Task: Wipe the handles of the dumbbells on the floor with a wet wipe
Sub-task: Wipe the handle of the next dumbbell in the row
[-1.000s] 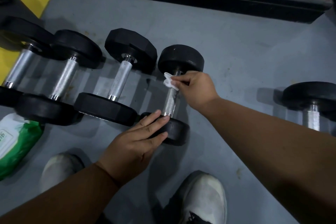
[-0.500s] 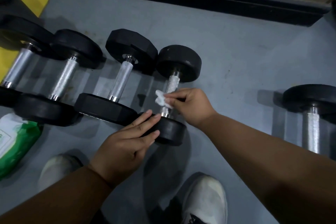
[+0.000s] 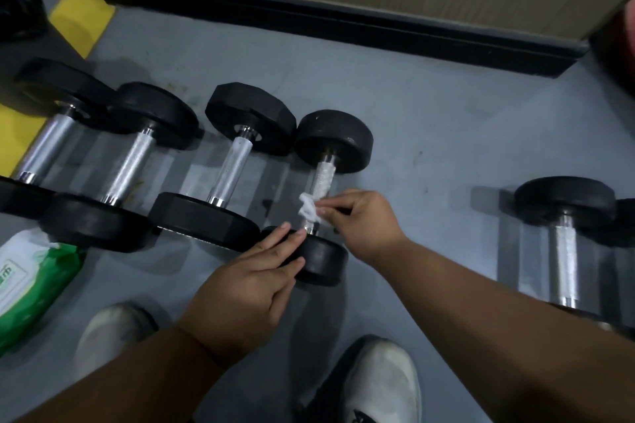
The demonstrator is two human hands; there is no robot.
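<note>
A right hand [image 3: 360,220] pinches a crumpled wet wipe [image 3: 310,209] against the lower end of a dumbbell handle [image 3: 323,187], while the left hand [image 3: 247,282] lies flat, fingers straight, on that dumbbell's near weight [image 3: 321,261]. Three more dumbbells [image 3: 226,165] line the grey floor [image 3: 429,134] toward nine o'clock, another [image 3: 563,237] at three o'clock. A green wipes pack [image 3: 31,285] lies at eight o'clock.

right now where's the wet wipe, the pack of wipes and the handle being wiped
wet wipe [image 3: 308,210]: head view, on its bunched white middle
pack of wipes [image 3: 32,288]: head view, on its green wrapper
handle [image 3: 324,177]: head view, on its bare upper stretch
</note>
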